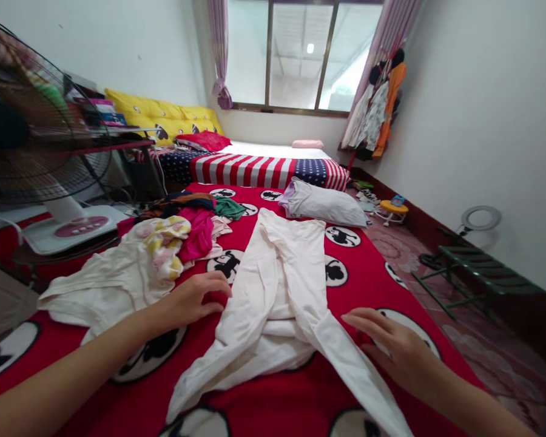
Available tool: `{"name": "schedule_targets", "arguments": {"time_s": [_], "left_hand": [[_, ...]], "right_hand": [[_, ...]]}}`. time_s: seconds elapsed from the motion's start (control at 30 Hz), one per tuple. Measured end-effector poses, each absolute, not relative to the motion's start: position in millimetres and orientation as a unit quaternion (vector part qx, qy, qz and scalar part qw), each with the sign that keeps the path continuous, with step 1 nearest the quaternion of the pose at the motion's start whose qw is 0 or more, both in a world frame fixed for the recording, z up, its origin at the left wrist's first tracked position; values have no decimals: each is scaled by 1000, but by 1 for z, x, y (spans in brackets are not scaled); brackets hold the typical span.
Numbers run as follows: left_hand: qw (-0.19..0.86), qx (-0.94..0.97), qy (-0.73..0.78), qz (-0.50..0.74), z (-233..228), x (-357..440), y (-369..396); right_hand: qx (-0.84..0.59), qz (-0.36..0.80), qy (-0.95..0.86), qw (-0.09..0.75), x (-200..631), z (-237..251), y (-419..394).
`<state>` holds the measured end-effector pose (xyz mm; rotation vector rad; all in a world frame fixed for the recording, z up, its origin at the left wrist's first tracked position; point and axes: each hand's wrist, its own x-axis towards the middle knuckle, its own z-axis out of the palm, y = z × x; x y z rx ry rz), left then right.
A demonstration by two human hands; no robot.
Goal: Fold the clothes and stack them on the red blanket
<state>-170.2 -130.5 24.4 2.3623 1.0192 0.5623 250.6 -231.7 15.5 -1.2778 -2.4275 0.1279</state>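
Note:
A white garment that looks like a pair of pants [255, 285] lies spread over the red bed cover [341, 388]. Its two long, tapering parts run toward me and spread apart, with wrinkled white cloth between them. My left hand [195, 297] is at the garment's left edge, fingers loosely bent and apart, holding nothing. On the other side, my right hand [394, 343] hovers beside the right part, palm down with fingers stretched out and nothing in them. Whether either hand's fingertips touch the cloth is hard to tell.
A pile of clothes [131, 267], white, yellow-patterned and pink, lies on the left. Beyond the garment rests a pale grey pillow-like bundle [327, 203]. A fan [31, 139] stands at left, a green folding stool [486, 270] at right. Another bed [255, 170] is under the window.

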Motion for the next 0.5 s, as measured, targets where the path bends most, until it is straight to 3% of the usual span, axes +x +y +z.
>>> {"name": "schedule_targets", "arguments": {"time_s": [0.13, 0.3, 0.4, 0.5], "left_hand": [[254, 894, 341, 144, 29, -178, -161], [182, 935, 269, 145, 32, -167, -186], [205, 943, 215, 147, 45, -156, -193], [315, 916, 195, 156, 66, -141, -183]], "right_hand": [[-400, 15, -902, 161, 241, 18, -230], [-333, 2, -937, 109, 226, 29, -227], [-300, 71, -945, 107, 216, 41, -228], [-297, 201, -922, 144, 207, 63, -220]]}}
